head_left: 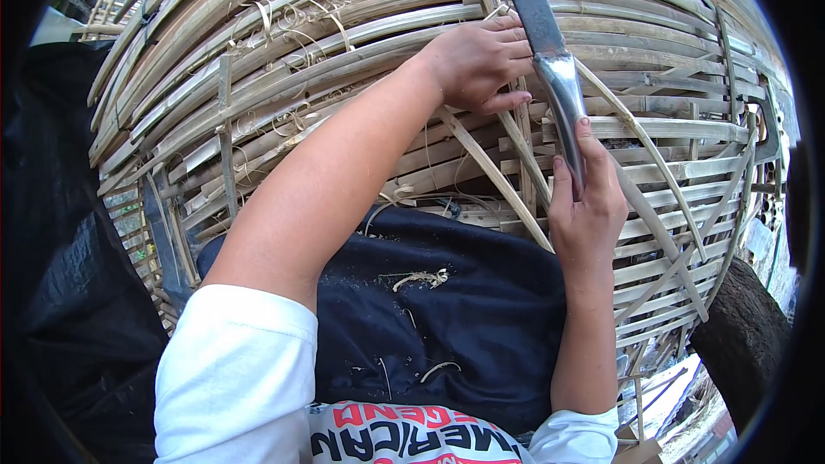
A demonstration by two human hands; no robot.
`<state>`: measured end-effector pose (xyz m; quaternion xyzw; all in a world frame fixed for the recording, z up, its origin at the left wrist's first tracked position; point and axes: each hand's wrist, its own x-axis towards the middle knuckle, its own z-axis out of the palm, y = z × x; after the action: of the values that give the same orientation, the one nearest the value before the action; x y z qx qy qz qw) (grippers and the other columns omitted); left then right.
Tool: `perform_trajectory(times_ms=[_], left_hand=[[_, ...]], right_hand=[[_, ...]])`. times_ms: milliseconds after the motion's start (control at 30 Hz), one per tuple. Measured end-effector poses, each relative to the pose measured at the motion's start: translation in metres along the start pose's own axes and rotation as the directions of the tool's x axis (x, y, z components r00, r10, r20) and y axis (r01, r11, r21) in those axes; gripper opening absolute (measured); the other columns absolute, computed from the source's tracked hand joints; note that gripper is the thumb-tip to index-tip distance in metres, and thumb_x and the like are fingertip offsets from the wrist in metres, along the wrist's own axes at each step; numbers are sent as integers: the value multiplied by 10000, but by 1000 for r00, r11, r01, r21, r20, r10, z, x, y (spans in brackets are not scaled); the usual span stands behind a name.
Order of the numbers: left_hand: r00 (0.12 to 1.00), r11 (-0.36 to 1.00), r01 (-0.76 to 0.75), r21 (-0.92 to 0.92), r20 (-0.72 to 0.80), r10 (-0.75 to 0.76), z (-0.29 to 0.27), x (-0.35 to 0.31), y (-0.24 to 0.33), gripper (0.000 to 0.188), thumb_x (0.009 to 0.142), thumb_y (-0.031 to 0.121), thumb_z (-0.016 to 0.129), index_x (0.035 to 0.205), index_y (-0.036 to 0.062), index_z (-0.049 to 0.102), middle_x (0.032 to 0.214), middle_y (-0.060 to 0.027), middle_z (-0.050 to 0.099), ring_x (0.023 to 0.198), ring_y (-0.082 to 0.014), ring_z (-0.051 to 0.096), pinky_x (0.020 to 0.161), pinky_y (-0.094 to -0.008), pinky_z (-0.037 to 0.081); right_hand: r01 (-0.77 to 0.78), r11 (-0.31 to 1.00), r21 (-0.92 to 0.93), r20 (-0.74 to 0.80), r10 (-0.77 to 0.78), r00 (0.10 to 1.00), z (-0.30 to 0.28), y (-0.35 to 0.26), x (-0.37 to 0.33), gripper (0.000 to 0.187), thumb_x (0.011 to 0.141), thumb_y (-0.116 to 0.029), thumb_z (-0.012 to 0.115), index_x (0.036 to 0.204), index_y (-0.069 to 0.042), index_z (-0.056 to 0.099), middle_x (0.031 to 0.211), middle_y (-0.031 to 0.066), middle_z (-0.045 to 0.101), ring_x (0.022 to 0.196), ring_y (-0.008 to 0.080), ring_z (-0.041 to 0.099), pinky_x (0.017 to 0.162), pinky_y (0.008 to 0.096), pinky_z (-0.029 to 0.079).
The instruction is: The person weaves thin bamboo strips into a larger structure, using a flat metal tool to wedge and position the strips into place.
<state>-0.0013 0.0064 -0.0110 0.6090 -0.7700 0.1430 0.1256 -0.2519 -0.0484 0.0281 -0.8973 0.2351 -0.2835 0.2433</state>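
A knife [563, 90] with a broad dark blade and a shiny metal handle stands nearly upright in my right hand [591, 193]. My right fingers and thumb close round the lower end of its handle. To the left of the blade, my left hand [481, 60] reaches over the slatted bamboo surface [387, 30], back of the hand up. Its fingers close over a thin bamboo strip [524, 150] that comes out below the palm, with the thumb pointing right. The blade partly hides the left fingertips.
Other loose bamboo strips [494, 174] slant across the slats. Curled shavings [265, 21] lie on the left part. A dark cloth [430, 309] with shavings covers my lap. Black sheeting [73, 232] hangs at the left, and a dark log [743, 339] stands at the right.
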Motion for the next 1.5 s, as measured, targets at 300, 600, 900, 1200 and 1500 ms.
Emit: perform_trajectory(times_ms=[300,600,900,1200,1500], left_hand=[[997,997,31,-65,-71,-36,3,-7,0,545,966,459,539,1411,144,560,1480,-74,532,1419,-261,441,1214,-383,313],[999,998,31,-61,24,-29,0,-1,1,602,958,391,542,1493,126,467,1578,-60,415,1451,-229,392,1227,-381,294],[994,998,7,63,111,-14,0,1,1,612,975,475,506,1493,151,472,1541,-79,464,1424,-245,437,1235,-392,271],[998,999,1,-46,-67,-4,4,-4,-1,573,960,435,549,1452,142,517,1487,-85,522,1416,-258,444,1229,-387,288],[999,996,39,-86,-14,-40,4,-4,-1,645,939,410,544,1516,146,430,1531,-77,474,1445,-222,405,1245,-386,267]], right_hand=[[-80,990,-116,155,98,983,4,-11,0,547,891,-62,670,1407,-206,563,929,133,652,751,318,680,648,419,532],[-77,994,71,58,73,996,8,-5,-3,534,892,-34,654,1398,-176,561,990,158,665,820,350,688,715,437,541],[-111,993,36,90,107,990,7,-3,2,534,884,-27,661,1388,-174,564,1017,157,678,859,348,697,743,430,545],[-151,988,38,156,144,977,15,-11,-1,524,894,-38,659,1393,-152,546,987,169,661,821,350,690,713,433,540],[-105,991,80,90,98,991,19,-19,-5,494,904,-66,648,1378,-164,547,965,165,643,789,369,675,671,455,533]])
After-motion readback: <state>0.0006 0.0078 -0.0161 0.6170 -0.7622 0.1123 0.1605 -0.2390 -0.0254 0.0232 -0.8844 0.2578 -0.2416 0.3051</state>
